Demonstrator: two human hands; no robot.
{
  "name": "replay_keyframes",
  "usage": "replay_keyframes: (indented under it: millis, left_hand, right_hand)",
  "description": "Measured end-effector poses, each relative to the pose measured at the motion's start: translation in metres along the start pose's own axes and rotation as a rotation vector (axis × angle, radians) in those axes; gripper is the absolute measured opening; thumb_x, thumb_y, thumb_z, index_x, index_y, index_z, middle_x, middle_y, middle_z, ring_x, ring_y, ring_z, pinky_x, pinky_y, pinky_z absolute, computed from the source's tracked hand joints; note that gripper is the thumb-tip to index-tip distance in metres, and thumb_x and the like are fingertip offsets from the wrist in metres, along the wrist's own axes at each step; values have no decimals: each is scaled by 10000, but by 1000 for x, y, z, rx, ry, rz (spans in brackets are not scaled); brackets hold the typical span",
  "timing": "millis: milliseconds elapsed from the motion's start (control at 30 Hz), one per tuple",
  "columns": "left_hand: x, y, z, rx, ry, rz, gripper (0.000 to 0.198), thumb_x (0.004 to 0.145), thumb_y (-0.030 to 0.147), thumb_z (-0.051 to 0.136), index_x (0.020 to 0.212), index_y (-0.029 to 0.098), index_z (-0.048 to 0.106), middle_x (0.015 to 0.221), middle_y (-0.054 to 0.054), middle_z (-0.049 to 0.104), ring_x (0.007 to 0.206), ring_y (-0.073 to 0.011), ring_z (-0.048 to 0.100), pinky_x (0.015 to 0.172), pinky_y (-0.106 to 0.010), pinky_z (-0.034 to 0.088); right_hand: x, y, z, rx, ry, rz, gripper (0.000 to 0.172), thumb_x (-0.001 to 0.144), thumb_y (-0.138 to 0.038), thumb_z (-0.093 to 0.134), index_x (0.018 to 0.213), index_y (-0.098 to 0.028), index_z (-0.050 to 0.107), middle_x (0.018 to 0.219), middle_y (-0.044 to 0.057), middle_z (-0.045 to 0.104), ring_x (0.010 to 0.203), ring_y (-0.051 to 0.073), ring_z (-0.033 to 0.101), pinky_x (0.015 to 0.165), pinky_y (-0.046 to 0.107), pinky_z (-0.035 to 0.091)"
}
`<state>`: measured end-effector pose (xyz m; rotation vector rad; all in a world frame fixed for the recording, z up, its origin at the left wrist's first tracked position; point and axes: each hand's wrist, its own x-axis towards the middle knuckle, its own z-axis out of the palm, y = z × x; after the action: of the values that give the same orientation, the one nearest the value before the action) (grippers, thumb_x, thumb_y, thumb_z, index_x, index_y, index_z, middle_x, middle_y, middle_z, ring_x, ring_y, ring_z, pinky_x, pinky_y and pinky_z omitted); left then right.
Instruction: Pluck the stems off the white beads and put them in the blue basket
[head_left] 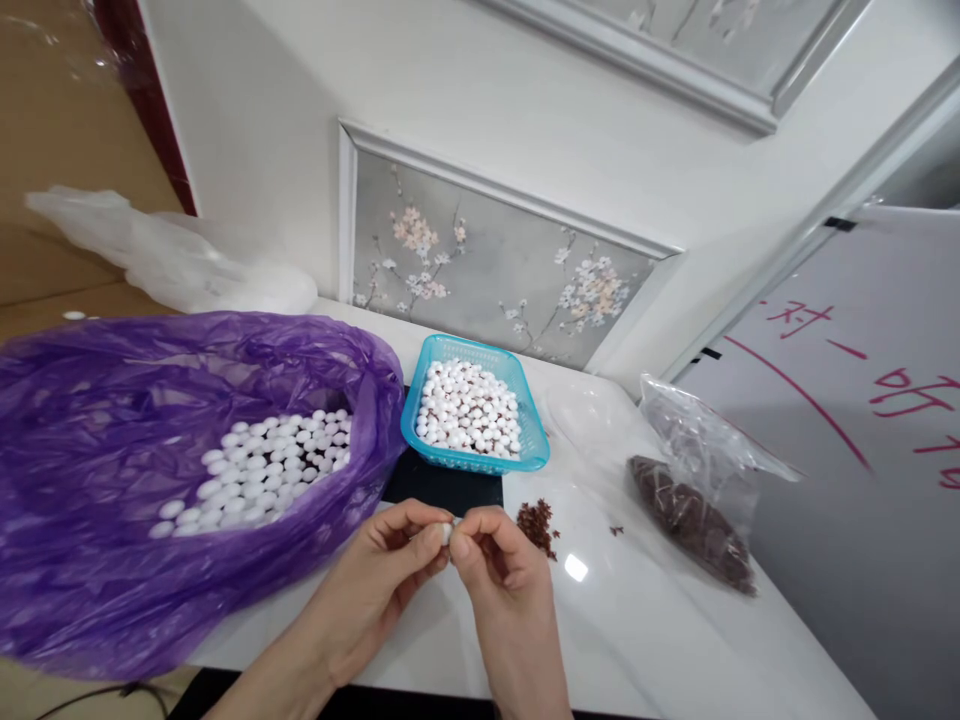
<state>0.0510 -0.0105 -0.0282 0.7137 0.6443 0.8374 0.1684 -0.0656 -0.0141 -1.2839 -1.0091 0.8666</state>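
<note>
My left hand (390, 570) and my right hand (495, 560) meet fingertip to fingertip above the white table's (645, 620) near edge. Both pinch one small white bead (450, 529) between them. A purple plastic bag (97, 470) lies open at the left with many white beads (255, 470) inside. Just beyond my hands a turquoise basket (534, 452) is heaped with white beads. A small pile of dark red-brown bits (537, 522) lies right of my right hand.
A clear plastic bag (694, 500) holding more red-brown bits lies at the table's right side. A dark mat (442, 490) sits under the basket. Crumpled clear plastic (172, 260) rests at back left. A whiteboard with red writing (862, 400) leans at right.
</note>
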Motion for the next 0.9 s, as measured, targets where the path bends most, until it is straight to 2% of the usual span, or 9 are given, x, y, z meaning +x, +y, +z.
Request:
replay_keyframes:
  millis: [267,567,733,800,900]
  left_hand:
    - [0,2,1,2,27,-7,85,677,251,787,734,206,743,783,-1,669,781,-111,590,751,-176,486]
    - [0,4,3,101,66,48,108,647,263,804,712,203,741,793,0,676,799,-126,584,756,-192,472]
    - [3,7,6,37,27,12,114,684,255,782,766,186,743,718,-7,673,716,-111,596,728,-195,493]
    - [4,8,8,-37,9,-18,151,695,246,776,832,194,741,714,-5,675,675,-100,601,696,-196,510]
    - [4,9,8,-103,23,-42,166,700,232,775,857,196,736,761,-7,686,683,-90,616,678,-177,523]
  right_hand:
    - [3,3,0,83,-12,44,104,821,-294,625,794,-203,583,743,-27,549,715,125,517,668,224,435]
    - [6,6,2,44,11,64,92,813,-274,622,799,-199,571,731,-37,539,697,114,506,649,211,421]
    - [6,2,2,109,-13,67,106,815,-294,617,799,-199,573,725,-28,563,704,126,537,673,232,441]
    - [4,0,-2,127,-12,51,128,839,-326,585,826,-199,586,731,-13,594,720,141,562,696,255,454]
    - [3,1,-21,-28,73,-11,171,873,-357,544,857,-201,610,714,-4,600,721,148,563,699,262,448]
